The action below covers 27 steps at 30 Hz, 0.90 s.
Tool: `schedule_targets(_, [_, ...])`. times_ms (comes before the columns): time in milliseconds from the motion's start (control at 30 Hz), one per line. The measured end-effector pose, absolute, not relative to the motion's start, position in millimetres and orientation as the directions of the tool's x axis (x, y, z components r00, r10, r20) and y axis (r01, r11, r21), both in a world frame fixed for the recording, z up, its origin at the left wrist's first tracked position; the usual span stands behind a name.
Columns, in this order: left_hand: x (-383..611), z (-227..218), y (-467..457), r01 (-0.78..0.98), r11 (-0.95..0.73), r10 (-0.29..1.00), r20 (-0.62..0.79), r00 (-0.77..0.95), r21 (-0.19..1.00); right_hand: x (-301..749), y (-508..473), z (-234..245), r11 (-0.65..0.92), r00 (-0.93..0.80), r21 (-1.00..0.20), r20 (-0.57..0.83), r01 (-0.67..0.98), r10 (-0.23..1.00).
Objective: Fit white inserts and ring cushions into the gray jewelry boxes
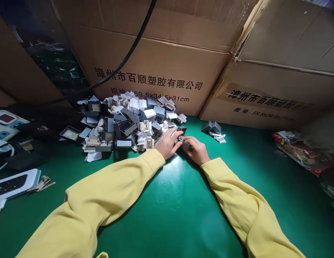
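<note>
At the right edge of a heap of parts, my left hand (169,143) and my right hand (198,151) meet on one small dark grey box (182,129). Its lid looks raised, and both sets of fingers close around its front part. Something pale and small shows between the fingertips, too covered to name. Beside my left hand lies the heap of similar dark grey boxes (126,126), mixed with white folded paper pieces (133,104). Several boxes there stand open.
Two more dark boxes (211,127) lie on the green tabletop (167,222) to the right. Big cardboard cartons (156,64) wall off the back, with a black cable (134,44) hanging in front. A power strip (16,184) sits left, a red plastic bag (301,150) far right.
</note>
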<state>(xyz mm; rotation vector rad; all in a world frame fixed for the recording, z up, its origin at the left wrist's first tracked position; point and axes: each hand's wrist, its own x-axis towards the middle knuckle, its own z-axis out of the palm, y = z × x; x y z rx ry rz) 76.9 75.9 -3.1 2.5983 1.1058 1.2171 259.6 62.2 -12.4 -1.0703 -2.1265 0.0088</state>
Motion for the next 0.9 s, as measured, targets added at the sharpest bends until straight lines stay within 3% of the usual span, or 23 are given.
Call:
schedule_targets(167, [76,1,77,0.579,-0.767,0.568,0.712,0.413,0.276,260,65,-13,0.628,-0.250,-0.385,0.682,0.677,0.687])
schedule_targets(233, [79,6,72,0.530,-0.828,0.466,0.753,0.464,0.186,261,65,-12,0.610,-0.160,-0.414,0.726,0.676,0.669])
schedule_targets(333, [90,10,57,0.265,-0.960,0.243,0.743,0.624,0.092,261,64,-10,0.589,-0.066,-0.467,0.745,0.659,0.664])
schedule_targets(400, [100,9,46,0.077,-0.978,0.195,0.705,0.682,0.196,260,63,-9,0.578,-0.056,-0.512,0.716,0.636,0.696])
schedule_targets(433, [103,8,43,0.028,-0.950,0.246,0.693,0.677,0.309,259,63,-9,0.566,-0.054,-0.536,0.694,0.626,0.718])
schedule_targets(533, [107,3,44,0.025,-0.694,0.623,0.583,0.521,0.719,259,66,-8,0.465,0.058,-0.630,0.629,0.622,0.775])
schedule_targets(633, [103,-1,60,-0.084,-0.254,0.929,0.267,0.257,0.964,260,71,-10,0.281,0.259,-0.740,0.522,0.611,0.812])
schedule_targets(733, [102,0,72,-0.377,0.121,0.963,-0.015,0.270,0.918,258,70,-10,0.273,0.243,-0.753,0.496,0.599,0.834])
schedule_targets(800, [103,3,73,-0.481,0.277,0.919,-0.084,0.385,0.832,253,66,-8,0.396,0.099,-0.700,0.553,0.595,0.827])
schedule_targets(900, [104,7,71,-0.507,0.350,0.895,-0.121,0.429,0.788,244,60,-6,0.564,-0.146,-0.577,0.612,0.591,0.778])
